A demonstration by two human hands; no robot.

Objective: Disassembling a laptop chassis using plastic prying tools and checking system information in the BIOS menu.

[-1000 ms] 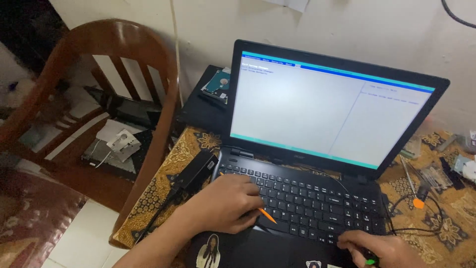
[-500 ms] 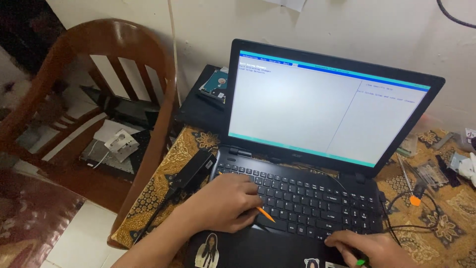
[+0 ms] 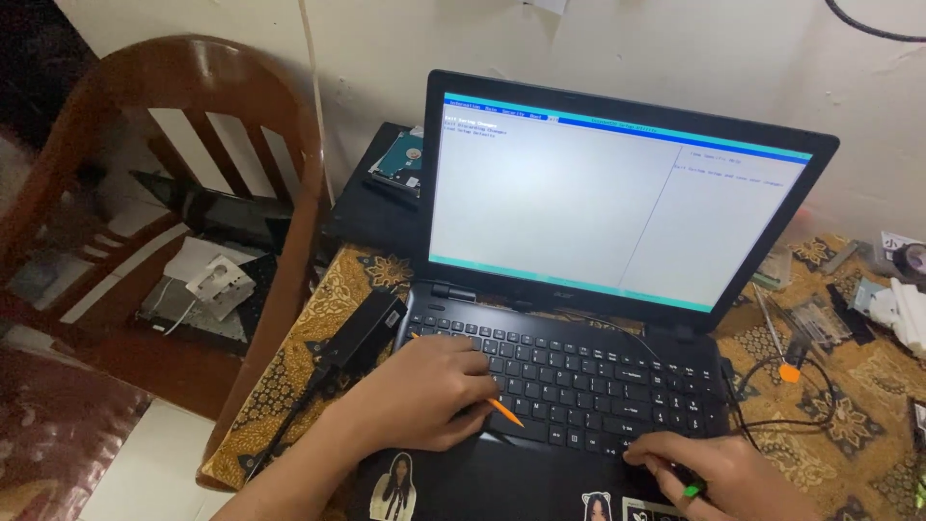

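- The left hand (image 3: 424,391) rests on the keyboard (image 3: 569,371) of the open black laptop (image 3: 579,318), fingers curled together around a thin orange tool (image 3: 503,413) whose tip pokes out toward 4 o'clock over the keys.
- The right hand (image 3: 719,475) sits at the keyboard's lower right, at about 5 o'clock from the screen (image 3: 598,203); a small green-tipped thing (image 3: 692,490) shows between its fingers, but whether they are clamped on it cannot be told.
- The laptop lies on a patterned gold cloth (image 3: 318,338), its screen lit with a pale menu page.
- Risk, as a judgement: the orange tip lies just above the keys, so a slip could press a wrong key on the menu or scratch a keycap.
- A black cable (image 3: 772,386) loops just beside the laptop at 3 o'clock; a wrist snagging it could drag the small parts (image 3: 820,318) off the cloth.
- The black power brick (image 3: 362,333) lies at the cloth's edge at 9 o'clock from the keyboard, touching the laptop's corner; a tug on its lead could pull it down.
- No true container shows. A bare hard drive (image 3: 400,159) lies on a dark box (image 3: 371,207) at 10 o'clock, and the wooden chair (image 3: 193,116) seat holds a flat dark panel (image 3: 217,207) and a white adapter (image 3: 220,283).
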